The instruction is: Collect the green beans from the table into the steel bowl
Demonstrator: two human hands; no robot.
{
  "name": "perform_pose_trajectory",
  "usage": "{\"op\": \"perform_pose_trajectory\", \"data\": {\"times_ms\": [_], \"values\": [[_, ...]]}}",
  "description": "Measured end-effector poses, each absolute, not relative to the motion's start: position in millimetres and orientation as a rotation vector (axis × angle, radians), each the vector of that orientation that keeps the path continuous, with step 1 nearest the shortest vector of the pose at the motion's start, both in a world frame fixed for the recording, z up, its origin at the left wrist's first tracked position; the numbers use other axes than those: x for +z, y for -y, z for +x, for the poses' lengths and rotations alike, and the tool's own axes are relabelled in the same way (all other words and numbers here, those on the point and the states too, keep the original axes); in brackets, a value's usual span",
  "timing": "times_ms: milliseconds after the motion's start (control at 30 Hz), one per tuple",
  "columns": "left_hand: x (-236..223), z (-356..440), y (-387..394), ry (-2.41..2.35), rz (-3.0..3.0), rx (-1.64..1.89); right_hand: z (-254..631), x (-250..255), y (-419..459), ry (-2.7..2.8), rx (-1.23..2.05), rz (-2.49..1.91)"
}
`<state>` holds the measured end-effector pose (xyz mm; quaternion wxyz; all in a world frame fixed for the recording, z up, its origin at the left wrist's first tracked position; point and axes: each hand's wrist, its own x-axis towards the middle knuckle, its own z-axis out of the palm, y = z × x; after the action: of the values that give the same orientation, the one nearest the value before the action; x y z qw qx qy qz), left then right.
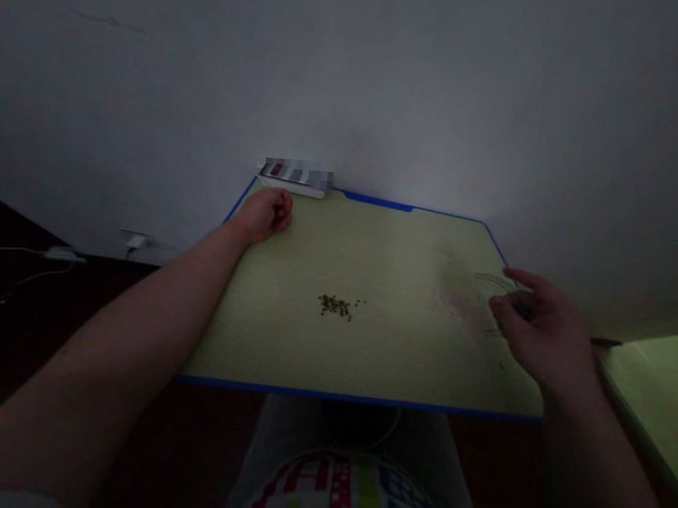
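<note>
In the head view, a small pile of tiny brown bits (335,306) sits near the middle of the pale tabletop (390,352), which has a blue edge. A few bits lie just apart from the rest.

The left hand (268,215) rests at the far left part of the tabletop, its fingers curled in like a loose fist. I can't tell if anything is tucked inside. Just behind it is a flat white thing (305,191) with a blurry top.

The right hand (550,325) is over the right side. Its thumb and pointing finger are apart, and its other fingers are bent. By them is a clear round thing (485,279), partly hidden by the hand. I can't tell if the hand has hold of it.
</note>
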<state>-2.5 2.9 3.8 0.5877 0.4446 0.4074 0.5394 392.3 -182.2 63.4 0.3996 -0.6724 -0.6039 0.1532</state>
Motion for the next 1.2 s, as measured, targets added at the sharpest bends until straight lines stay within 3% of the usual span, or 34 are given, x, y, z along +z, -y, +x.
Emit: {"op": "perform_pose_trajectory", "data": {"times_ms": [333,567,933,1200], "values": [[6,-2,-1,-0.965,0.998,1.257,360,30,199,1.812,0.397,-1.837],[6,-2,-1,-0.975,1.061,1.261,312,35,188,2.114,0.507,-1.701],[5,-2,-2,-0.957,1.073,1.248,290,46,136,2.532,0.347,-1.641],[3,-2,-2,-0.952,1.090,1.260,276,50,90,2.797,0.538,-1.371]]}}
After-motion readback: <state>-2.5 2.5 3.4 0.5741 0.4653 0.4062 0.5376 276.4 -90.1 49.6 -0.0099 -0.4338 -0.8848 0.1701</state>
